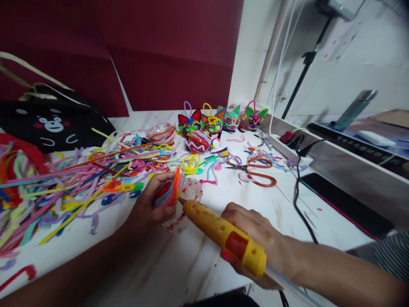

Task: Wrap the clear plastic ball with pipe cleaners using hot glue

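Note:
My left hand [156, 198] is closed around a clear plastic ball [191, 189] partly covered with coloured pipe cleaners. An orange pipe cleaner [177, 185] runs along the edge of the covered part. In my right hand [252, 230] is a yellow hot glue gun [217, 226], gripped by its handle. Its nozzle points at the ball beside the orange strip; whether it touches cannot be told. A clear glue stick [287, 283] sticks out of the gun's back end. Red-handled scissors [255, 171] lie beyond my right hand.
Loose pipe cleaners [73, 187] cover the left of the white table. Several finished animal-head ornaments [214, 121] stand at the back, near two part-covered balls [198, 141]. A black phone [345, 204], black cable [297, 192] and power strip [292, 149] lie right; a black bag [51, 123] sits left.

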The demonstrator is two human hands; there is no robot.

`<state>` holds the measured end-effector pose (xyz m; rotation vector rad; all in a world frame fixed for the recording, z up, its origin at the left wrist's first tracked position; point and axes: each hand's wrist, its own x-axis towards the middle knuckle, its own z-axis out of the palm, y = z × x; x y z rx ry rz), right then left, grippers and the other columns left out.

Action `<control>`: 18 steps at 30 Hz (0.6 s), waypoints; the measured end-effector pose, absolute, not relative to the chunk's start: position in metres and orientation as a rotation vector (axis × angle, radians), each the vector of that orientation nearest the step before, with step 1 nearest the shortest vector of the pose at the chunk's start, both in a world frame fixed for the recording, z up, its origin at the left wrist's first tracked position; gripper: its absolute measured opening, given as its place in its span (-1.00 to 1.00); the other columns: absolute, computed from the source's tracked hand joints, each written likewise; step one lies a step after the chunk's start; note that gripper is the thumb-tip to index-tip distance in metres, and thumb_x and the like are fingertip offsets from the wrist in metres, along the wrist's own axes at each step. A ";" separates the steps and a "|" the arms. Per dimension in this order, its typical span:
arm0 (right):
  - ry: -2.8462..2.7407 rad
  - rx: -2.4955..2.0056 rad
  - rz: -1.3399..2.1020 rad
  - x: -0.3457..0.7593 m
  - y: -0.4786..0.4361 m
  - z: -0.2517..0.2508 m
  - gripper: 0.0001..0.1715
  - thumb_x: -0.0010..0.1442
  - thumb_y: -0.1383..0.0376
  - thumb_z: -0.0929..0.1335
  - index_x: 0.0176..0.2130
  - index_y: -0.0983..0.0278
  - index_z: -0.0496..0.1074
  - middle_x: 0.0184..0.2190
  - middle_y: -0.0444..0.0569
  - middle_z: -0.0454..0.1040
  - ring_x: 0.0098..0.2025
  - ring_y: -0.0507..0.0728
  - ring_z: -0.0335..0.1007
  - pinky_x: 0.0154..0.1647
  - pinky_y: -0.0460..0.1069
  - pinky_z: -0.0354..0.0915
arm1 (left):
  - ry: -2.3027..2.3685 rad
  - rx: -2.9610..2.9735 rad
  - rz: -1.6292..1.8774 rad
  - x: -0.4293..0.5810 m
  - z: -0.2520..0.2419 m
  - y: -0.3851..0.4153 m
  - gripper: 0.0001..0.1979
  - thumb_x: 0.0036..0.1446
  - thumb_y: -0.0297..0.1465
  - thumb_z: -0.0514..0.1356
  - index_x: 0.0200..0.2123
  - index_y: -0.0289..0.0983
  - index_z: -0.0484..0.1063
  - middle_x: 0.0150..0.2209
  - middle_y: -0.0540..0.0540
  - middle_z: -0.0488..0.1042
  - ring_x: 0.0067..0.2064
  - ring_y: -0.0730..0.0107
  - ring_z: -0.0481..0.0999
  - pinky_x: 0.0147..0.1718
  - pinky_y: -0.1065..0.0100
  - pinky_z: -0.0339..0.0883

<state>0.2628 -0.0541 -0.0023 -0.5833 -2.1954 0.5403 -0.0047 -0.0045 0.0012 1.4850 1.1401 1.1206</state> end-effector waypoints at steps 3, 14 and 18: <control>-2.190 -0.580 0.531 0.265 -0.053 -0.004 -0.77 0.32 0.29 0.35 -0.03 0.24 0.28 -0.25 -0.04 0.42 -0.29 0.10 0.40 -0.34 -0.03 0.38 | 1.117 1.456 1.127 -0.004 0.002 -0.006 -0.39 -0.10 -0.24 0.37 0.08 -0.11 0.39 -0.03 -0.03 0.51 -0.02 0.09 0.45 -0.10 0.28 0.33; -2.128 -0.653 0.502 0.265 -0.049 0.003 -0.89 0.36 0.29 0.32 -0.10 0.22 0.28 -0.30 -0.08 0.39 -0.33 0.06 0.37 -0.39 -0.06 0.34 | 1.016 1.587 1.120 -0.002 0.006 -0.010 -0.39 -0.07 -0.18 0.40 0.08 -0.11 0.41 0.10 -0.11 0.53 0.12 -0.07 0.48 0.05 0.18 0.35; -2.130 -0.633 0.508 0.264 -0.049 0.002 -0.88 0.39 0.24 0.31 -0.12 0.22 0.29 -0.31 -0.09 0.39 -0.33 0.06 0.38 -0.39 -0.05 0.34 | 1.006 1.573 1.126 -0.004 0.004 -0.010 -0.40 -0.09 -0.18 0.42 0.08 -0.06 0.44 0.10 -0.06 0.50 0.11 -0.03 0.46 0.03 0.21 0.32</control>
